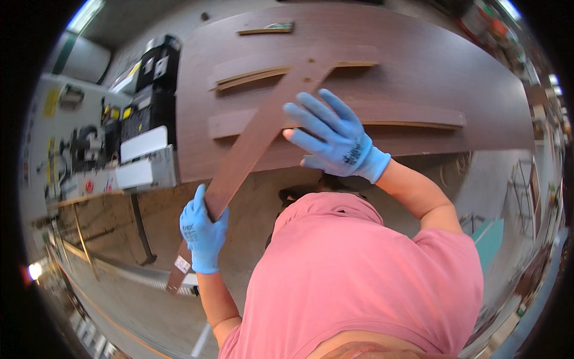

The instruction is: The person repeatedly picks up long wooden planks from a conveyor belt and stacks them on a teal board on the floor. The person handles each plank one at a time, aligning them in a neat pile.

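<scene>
My left hand, in a light blue glove, is wrapped round the lower part of a long brown wooden board. The board slants up and to the right over the brown table. Two small holes show near its far end, and a white label is on its near end. My right hand, gloved the same way with one bare fingertip showing, hovers beside the board's right edge with fingers spread. Whether a fingertip touches the board I cannot tell. Behind it on the table lies another long brown strip.
On the brown tabletop lie a partly covered strip and a short piece at the far side. Black cases and a side bench with tools stand left. A green panel leans at the right.
</scene>
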`<state>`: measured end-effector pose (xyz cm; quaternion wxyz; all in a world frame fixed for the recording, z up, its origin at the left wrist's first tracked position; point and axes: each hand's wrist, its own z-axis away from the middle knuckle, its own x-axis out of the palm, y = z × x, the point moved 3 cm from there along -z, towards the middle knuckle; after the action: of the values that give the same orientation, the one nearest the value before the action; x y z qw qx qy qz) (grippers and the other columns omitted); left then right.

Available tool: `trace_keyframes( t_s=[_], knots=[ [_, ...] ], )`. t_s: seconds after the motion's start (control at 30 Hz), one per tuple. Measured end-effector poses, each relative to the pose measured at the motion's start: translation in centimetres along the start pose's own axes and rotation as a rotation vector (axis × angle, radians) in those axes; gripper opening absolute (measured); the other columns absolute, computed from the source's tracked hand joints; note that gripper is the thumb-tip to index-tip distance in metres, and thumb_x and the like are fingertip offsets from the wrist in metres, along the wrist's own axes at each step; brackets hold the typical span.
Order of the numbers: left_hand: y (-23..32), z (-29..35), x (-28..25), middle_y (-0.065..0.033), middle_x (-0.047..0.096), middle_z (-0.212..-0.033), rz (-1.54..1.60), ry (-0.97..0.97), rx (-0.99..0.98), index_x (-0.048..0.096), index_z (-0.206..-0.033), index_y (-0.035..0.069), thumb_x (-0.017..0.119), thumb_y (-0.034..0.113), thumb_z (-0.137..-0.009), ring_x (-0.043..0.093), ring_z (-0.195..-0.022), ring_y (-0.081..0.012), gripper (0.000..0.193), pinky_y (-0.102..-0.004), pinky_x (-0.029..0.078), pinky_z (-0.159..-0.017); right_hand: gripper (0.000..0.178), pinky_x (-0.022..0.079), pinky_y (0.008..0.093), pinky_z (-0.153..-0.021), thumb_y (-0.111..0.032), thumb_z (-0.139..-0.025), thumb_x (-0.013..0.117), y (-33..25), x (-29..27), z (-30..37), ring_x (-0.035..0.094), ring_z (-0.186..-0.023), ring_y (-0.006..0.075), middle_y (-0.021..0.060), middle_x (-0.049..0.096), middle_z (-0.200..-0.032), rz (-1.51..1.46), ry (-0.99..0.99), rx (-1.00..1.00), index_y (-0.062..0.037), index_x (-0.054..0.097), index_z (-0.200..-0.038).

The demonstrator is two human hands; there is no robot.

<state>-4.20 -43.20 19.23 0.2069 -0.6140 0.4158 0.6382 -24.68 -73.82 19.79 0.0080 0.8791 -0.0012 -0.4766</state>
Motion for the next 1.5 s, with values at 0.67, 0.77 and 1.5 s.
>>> trace_keyframes(
  t_s=[0.67, 0.77, 1.5],
  knots=[
    [36.7, -19.5, 19.2, -0.0172, 0.061, -0.146, -0.024, -0.369, 0.796, 0.067, -0.135, 0.006, 0.087, 0.05, -0.082, 0.056, -0.138, -0.04, 0.071, -0.0502, 0.047, -0.113, 0.067, 0.044, 0.0529, -0.117, -0.05, -0.083, 0.081, 22.3, -8.4, 28.9, 0.06, -0.125, 0.0395, 0.016, 0.065, -0.133, 0.155, -0.235, 0.649, -0.0075, 0.065, -0.132],
    [36.9, -19.6, 19.9, -0.0173, 0.06, -0.147, 0.008, -0.164, 0.865, 0.074, -0.121, 0.006, 0.089, 0.052, -0.075, 0.04, -0.152, -0.0431, 0.066, -0.055, 0.041, -0.119, 0.063, 0.043, 0.0537, -0.118, -0.043, -0.084, 0.079, 23.3, -7.9, 30.0, 0.059, -0.129, 0.0405, 0.0173, 0.064, -0.138, 0.126, -0.206, 0.613, -0.0061, 0.064, -0.133],
    [16.5, -9.1, 8.8, -0.0267, 0.055, -0.155, 0.303, 0.454, 0.131, 0.056, -0.151, -0.002, 0.08, 0.028, -0.088, 0.052, -0.143, -0.0465, 0.073, -0.0551, 0.041, -0.122, 0.109, 0.051, 0.0455, -0.101, -0.006, -0.068, 0.086, 18.8, 1.8, 18.6, 0.066, -0.104, 0.037, 0.0161, 0.067, -0.113, -0.119, -0.584, 0.357, -0.0048, 0.036, -0.166]
  ],
)
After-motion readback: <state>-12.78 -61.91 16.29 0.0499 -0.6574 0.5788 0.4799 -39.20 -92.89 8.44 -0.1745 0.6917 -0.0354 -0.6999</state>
